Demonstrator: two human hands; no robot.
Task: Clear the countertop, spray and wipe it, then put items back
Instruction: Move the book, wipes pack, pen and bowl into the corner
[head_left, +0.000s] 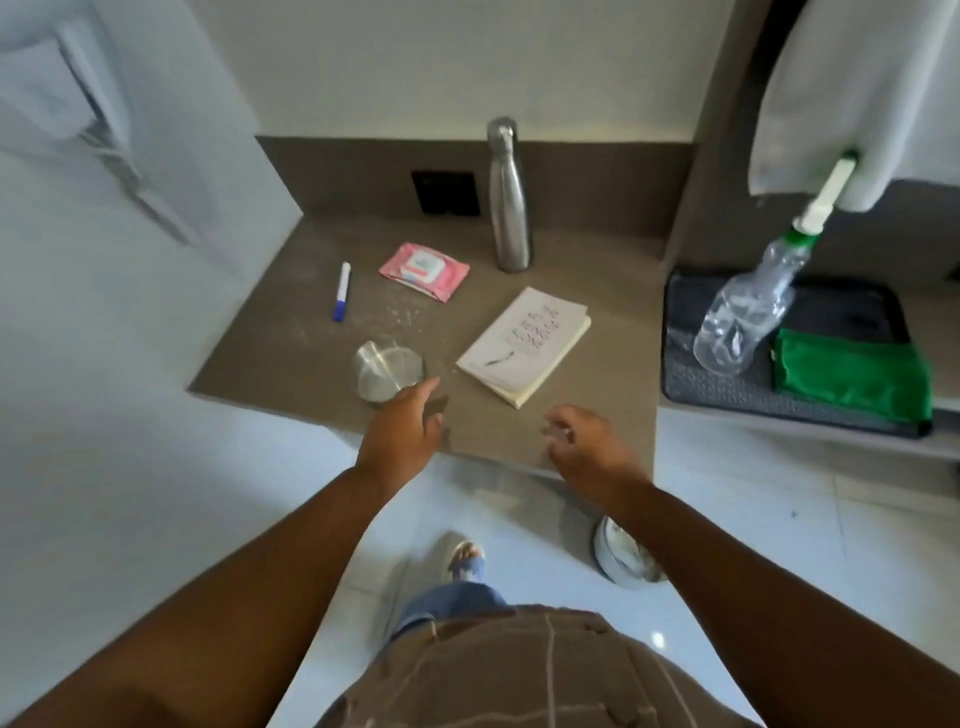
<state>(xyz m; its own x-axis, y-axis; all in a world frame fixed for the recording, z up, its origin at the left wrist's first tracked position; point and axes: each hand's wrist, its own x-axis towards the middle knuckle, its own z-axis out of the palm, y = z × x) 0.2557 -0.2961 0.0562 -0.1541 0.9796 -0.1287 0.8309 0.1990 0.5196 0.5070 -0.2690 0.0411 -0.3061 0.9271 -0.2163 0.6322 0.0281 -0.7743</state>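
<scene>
Both hands are empty, the left hand (402, 423) spread beside the steel cup (387, 370), the right hand (584, 441) loosely curled near the book (524, 345), apparently positioned to begin clearing the countertop (291, 332).

No text is proving legible. The book (524, 345), lying just right of the metal bowl (387, 370), is showing cover lettering too blurred to read. The pink wipes pack (423, 270), beyond the bowl, is showing an unreadable label.
</scene>
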